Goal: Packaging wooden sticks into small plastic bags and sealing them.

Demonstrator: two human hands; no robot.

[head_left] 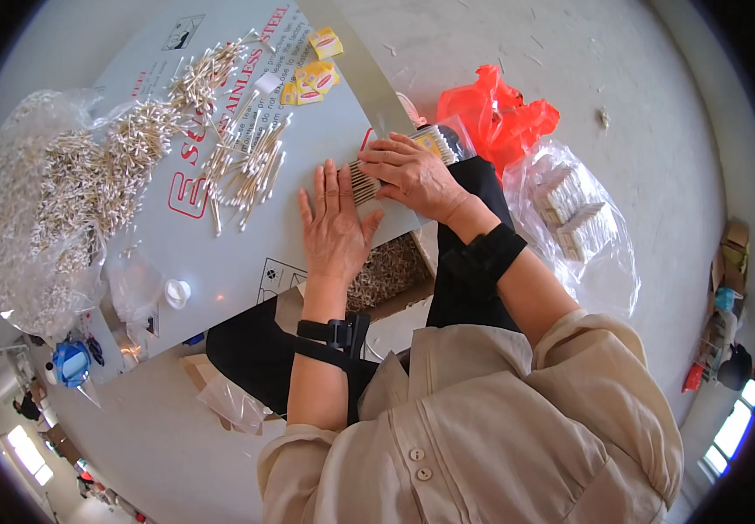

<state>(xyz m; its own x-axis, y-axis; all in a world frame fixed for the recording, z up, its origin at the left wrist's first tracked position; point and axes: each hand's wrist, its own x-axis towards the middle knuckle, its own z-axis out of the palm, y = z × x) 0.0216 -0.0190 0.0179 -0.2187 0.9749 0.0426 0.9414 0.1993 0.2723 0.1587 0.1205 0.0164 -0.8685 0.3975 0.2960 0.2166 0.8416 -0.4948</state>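
Observation:
A flat row of cotton swabs [363, 185] lies near the table's right edge, between my two hands. My left hand [335, 223] rests flat on the table with fingers stretched out, its fingertips against the left end of the row. Over the row, my right hand [417, 179] is closed with bent fingers gripping the swabs; its palm side is hidden. Just beyond that hand, a clear pack of cotton swabs with a yellow label [432, 142] sticks out. Loose cotton swabs [251, 170] are scattered left of my left hand.
A large plastic bag of cotton swabs [67, 192] spills onto the table [255, 240]. Yellow cards [312, 81] lie at the far edge. Below the table edge sits an open box of swabs [392, 272]. Right are a red bag [500, 118] and a clear bag of packs [574, 218].

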